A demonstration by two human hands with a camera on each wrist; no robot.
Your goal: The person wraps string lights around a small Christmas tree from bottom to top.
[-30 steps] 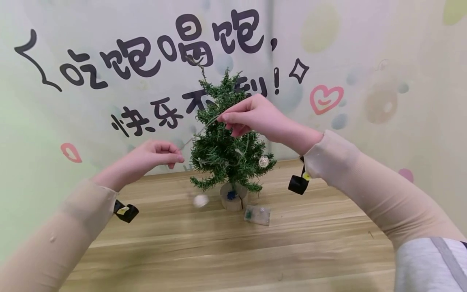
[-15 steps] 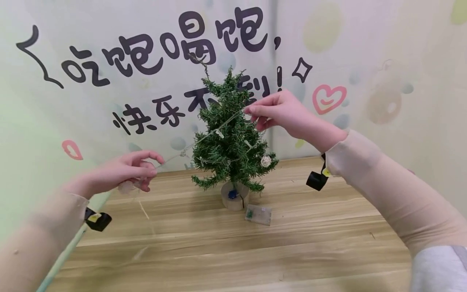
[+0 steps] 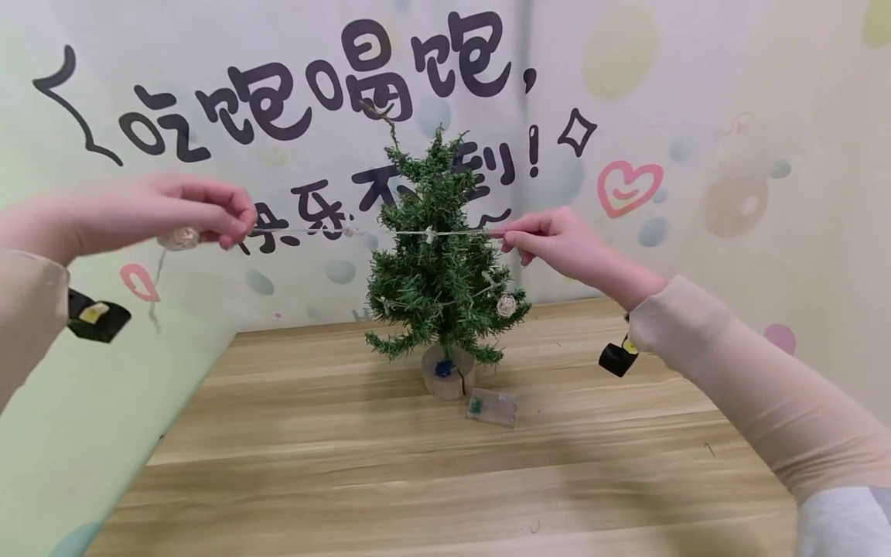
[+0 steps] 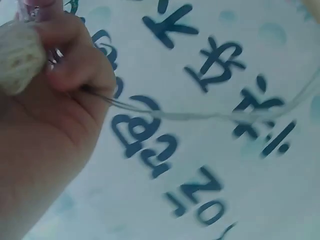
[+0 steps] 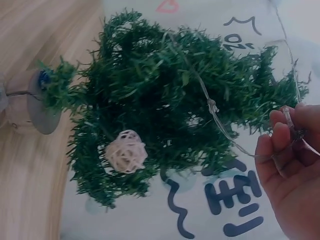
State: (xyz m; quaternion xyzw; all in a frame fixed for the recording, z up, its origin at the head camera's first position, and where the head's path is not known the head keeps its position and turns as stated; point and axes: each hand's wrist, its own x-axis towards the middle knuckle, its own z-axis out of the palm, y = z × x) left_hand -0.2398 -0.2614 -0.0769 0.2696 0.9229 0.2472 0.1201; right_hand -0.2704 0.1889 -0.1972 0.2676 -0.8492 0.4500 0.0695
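Note:
A small green artificial Christmas tree (image 3: 435, 271) stands on the table in a round wooden base (image 3: 438, 379). In front of it a thin string of lights (image 3: 379, 230) is stretched nearly level between my hands. My left hand (image 3: 198, 213), out to the left, pinches one part of the string; a pale wicker ball (image 3: 184, 238) hangs by it, large in the left wrist view. My right hand (image 3: 557, 244), at the tree's right side, pinches the string with thumb and fingers. The right wrist view shows more wire crossing the branches and another wicker ball (image 5: 126, 151) among them.
A clear flat battery case (image 3: 492, 408) lies at the foot of the tree. Behind the wooden table (image 3: 348, 480) rises a white printed wall sheet (image 3: 418, 46) with large dark lettering. The table's left edge meets a pale green surface (image 3: 104, 402).
My left hand has gone left and lately up, drawing out the string with its ball. My right hand has moved right and then down a little, and the string is now taut.

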